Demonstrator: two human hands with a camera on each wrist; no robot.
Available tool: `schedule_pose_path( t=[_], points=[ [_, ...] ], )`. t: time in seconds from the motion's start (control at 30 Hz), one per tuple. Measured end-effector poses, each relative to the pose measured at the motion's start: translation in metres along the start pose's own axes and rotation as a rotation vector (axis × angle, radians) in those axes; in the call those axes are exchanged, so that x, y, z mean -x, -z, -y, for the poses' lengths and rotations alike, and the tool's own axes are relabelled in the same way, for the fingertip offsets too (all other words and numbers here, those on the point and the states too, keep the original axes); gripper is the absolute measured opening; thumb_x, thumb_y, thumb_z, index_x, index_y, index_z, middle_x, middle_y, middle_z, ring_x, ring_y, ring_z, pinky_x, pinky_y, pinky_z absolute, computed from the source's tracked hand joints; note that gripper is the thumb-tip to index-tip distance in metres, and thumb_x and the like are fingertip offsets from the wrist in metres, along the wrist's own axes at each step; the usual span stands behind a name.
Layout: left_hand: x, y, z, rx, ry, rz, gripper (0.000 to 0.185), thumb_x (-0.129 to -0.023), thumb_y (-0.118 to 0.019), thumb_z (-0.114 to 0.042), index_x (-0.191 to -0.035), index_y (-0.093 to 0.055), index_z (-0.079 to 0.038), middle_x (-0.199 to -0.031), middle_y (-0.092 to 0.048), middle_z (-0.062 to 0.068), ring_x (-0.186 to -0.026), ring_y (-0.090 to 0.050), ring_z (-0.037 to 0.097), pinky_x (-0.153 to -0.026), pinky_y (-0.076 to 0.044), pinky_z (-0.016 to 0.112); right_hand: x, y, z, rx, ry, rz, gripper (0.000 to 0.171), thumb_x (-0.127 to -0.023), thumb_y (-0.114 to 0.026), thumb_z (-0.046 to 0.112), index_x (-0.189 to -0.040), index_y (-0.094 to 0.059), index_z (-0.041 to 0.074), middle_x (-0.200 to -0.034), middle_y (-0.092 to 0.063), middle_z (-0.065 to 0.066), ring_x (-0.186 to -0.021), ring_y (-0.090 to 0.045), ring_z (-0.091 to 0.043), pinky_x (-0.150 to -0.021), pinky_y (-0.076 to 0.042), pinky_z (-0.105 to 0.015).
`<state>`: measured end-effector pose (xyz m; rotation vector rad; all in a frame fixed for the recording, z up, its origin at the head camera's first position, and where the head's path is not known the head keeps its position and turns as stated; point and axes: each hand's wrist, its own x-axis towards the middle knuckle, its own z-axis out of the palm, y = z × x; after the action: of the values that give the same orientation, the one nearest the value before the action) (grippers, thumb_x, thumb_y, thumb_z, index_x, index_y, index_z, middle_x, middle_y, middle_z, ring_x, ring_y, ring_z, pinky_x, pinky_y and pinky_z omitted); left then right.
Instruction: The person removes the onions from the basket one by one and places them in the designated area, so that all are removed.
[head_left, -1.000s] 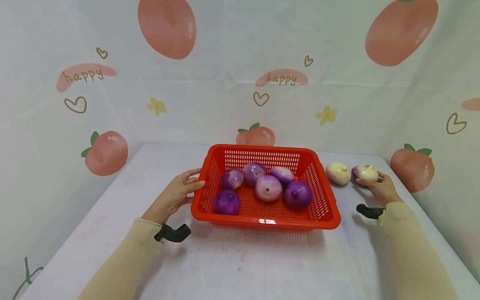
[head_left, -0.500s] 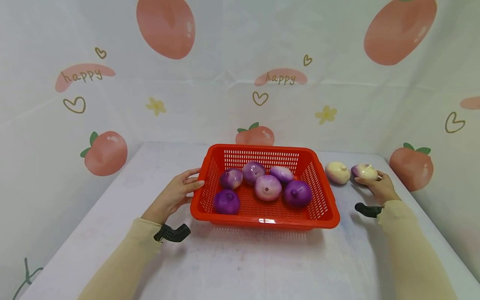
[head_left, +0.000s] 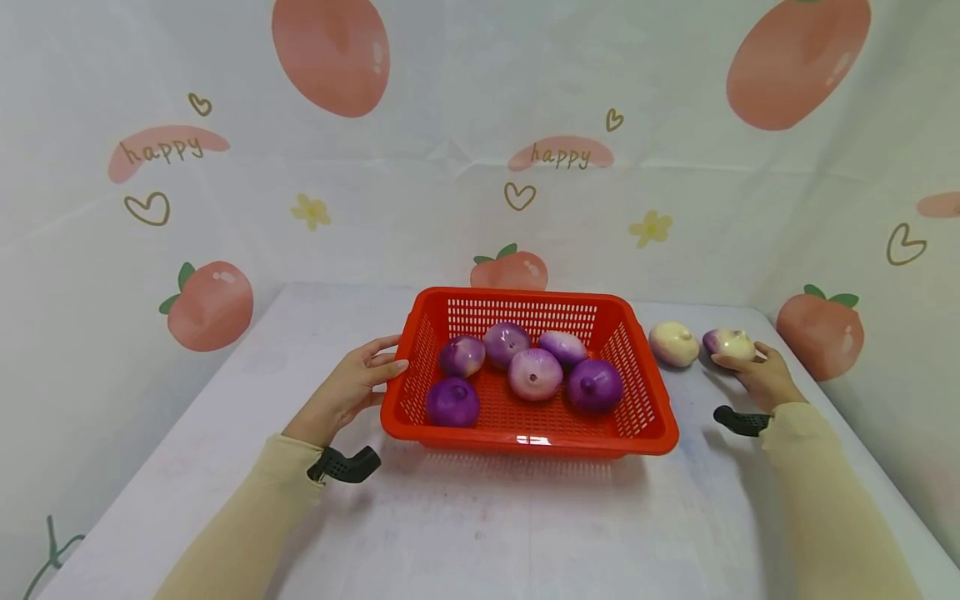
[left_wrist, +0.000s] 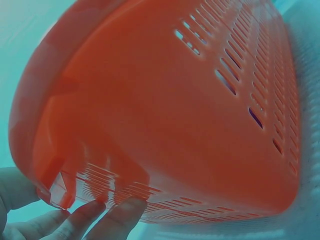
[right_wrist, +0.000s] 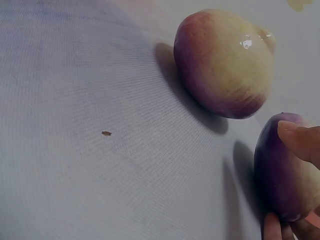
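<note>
A red plastic basket point(head_left: 525, 446) with slotted walls stands on the table, with several purple onions point(head_left: 536, 375) inside. At its left end my left hand point(head_left: 348, 387) grips the rim, thumb on top and fingers against the outer wall. The left wrist view shows the fingertips point(left_wrist: 122, 212) touching the slotted side. To the right of the basket, my right hand point(head_left: 765, 379) holds a purple-and-cream onion point(head_left: 727, 343) between thumb and fingers. Just left of that onion lies a paler onion point(head_left: 673, 345), apart from the hand; its purple underside shows in the right wrist view.
The white-covered table point(head_left: 480, 533) runs back to a printed cloth backdrop point(head_left: 420, 225). A black strap-mounted piece point(head_left: 348, 467) sits on the left wrist, and another black piece point(head_left: 741, 422) on the right. A thin green cord point(head_left: 54, 554) hangs at the far left.
The view shifts very slightly. Both hands, the basket and the onions stay where they were, with the same grips.
</note>
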<state>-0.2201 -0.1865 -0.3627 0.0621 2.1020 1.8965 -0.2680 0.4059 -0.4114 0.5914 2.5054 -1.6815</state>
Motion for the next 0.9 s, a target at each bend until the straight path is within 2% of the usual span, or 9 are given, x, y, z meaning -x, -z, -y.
schedule_pose_path(
  t=[0.27,0.5,0.73,0.9],
  points=[
    [-0.0001,0.0005,0.0011,-0.002,0.006,0.002,0.065,-0.098,-0.058,-0.021,-0.153,-0.025,-0.010,-0.146,-0.043,0.024,-0.101,-0.064,0.016,-0.085,-0.057,0.041,0.0034,0.0003,0.0009,-0.140,-0.026,0.044,0.115,-0.087,-0.071,0.031,-0.149,0.022,0.002,-0.159,0.006,-0.025,-0.145,-0.009,-0.028,-0.120,-0.014,-0.034],
    [0.0008,-0.0004,-0.0005,0.002,0.002,0.004,0.064,-0.098,-0.057,-0.020,-0.153,-0.025,-0.010,-0.145,-0.044,0.024,-0.102,-0.064,0.016,-0.085,-0.057,0.041,0.0064,0.0021,0.0014,-0.212,-0.056,0.058,0.116,-0.086,-0.072,0.026,-0.149,0.023,0.006,-0.159,0.012,-0.022,-0.148,-0.002,-0.026,-0.119,-0.011,-0.035],
    [0.0000,-0.0012,0.0003,0.022,-0.011,0.009,0.064,-0.097,-0.057,-0.017,-0.152,-0.026,-0.007,-0.144,-0.044,0.026,-0.096,-0.065,0.012,-0.083,-0.058,0.041,0.0081,0.0029,0.0018,-0.275,-0.057,0.068,0.116,-0.086,-0.073,0.019,-0.150,0.023,0.008,-0.160,0.012,-0.020,-0.146,-0.007,-0.017,-0.118,-0.014,-0.030],
    [-0.0004,-0.0003,0.0009,0.026,-0.013,0.006,0.065,-0.097,-0.058,-0.018,-0.152,-0.026,-0.007,-0.144,-0.044,0.026,-0.096,-0.065,0.012,-0.082,-0.058,0.041,0.0090,0.0041,0.0022,-0.288,-0.053,0.080,0.114,-0.088,-0.071,0.018,-0.150,0.024,0.008,-0.160,0.015,-0.020,-0.148,-0.001,-0.020,-0.118,-0.013,-0.031]
  ],
)
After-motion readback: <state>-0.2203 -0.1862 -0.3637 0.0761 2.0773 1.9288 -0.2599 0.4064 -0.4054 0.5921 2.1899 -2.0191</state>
